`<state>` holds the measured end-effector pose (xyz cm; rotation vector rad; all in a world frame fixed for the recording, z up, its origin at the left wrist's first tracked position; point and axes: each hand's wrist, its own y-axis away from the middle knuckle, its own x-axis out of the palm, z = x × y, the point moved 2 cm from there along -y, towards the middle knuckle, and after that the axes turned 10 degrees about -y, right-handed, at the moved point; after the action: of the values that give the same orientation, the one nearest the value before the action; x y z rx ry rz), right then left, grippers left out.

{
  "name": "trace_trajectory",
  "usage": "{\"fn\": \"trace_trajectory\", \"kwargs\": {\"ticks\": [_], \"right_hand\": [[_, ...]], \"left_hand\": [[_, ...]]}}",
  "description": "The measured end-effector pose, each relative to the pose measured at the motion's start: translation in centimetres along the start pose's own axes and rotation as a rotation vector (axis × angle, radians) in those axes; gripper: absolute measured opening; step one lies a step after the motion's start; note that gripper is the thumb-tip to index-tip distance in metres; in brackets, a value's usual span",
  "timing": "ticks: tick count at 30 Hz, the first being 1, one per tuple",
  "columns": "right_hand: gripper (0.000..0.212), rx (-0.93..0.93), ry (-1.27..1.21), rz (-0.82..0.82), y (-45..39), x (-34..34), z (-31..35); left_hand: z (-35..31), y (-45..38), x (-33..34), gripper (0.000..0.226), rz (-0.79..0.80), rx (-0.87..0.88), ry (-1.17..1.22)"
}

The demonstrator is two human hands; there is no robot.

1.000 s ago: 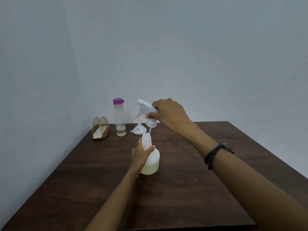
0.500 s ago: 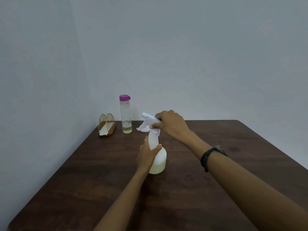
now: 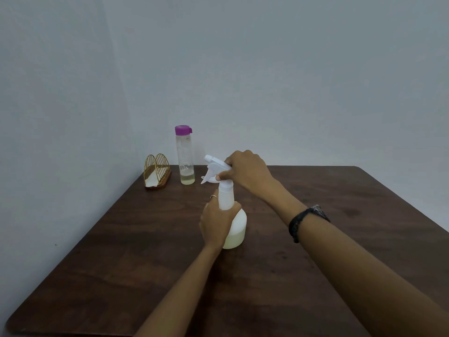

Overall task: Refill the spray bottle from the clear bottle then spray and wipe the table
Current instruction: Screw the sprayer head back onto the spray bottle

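A white spray bottle [image 3: 237, 227] stands upright near the middle of the dark wooden table [image 3: 121, 251], with pale liquid in its lower part. My left hand [image 3: 217, 221] grips its neck and shoulder from the left. The white trigger head [image 3: 215, 166] sits on top of the neck, nozzle pointing left, and my right hand [image 3: 245, 172] grips it from the right. The clear bottle [image 3: 185, 156] with a purple cap stands upright at the back, closed, with a little pale liquid at its bottom.
A gold wire napkin holder [image 3: 156, 172] with a white napkin stands at the back left corner by the wall. A small white object, mostly hidden, lies behind the trigger head. Walls close off the left and back sides of the table.
My right hand brought the trigger head down from above the open neck and set it onto the spray bottle. My left hand kept its grip on the bottle.
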<state>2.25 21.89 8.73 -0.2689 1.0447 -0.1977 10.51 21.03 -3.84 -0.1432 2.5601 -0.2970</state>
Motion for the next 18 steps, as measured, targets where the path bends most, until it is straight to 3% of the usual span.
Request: {"fn": "trace_trajectory", "kwargs": {"ticks": [6,9,13,18], "right_hand": [[0.054,0.040,0.138,-0.209,1.1,1.1,0.7],[0.049,0.042,0.089,-0.208,1.0,1.5,0.2],[0.044,0.024,-0.047,0.025,0.4,-0.2,-0.3],[0.021,-0.049,-0.009,0.319,-0.7,-2.1,-0.1]], "left_hand": [[-0.2,0.3,0.1,0.046,-0.006,-0.028,0.007],[-0.4,0.4,0.0,0.046,-0.008,-0.028,0.004],[-0.4,0.3,0.0,0.027,-0.015,-0.010,-0.008],[-0.3,0.2,0.2,0.033,-0.011,0.021,-0.031]]}}
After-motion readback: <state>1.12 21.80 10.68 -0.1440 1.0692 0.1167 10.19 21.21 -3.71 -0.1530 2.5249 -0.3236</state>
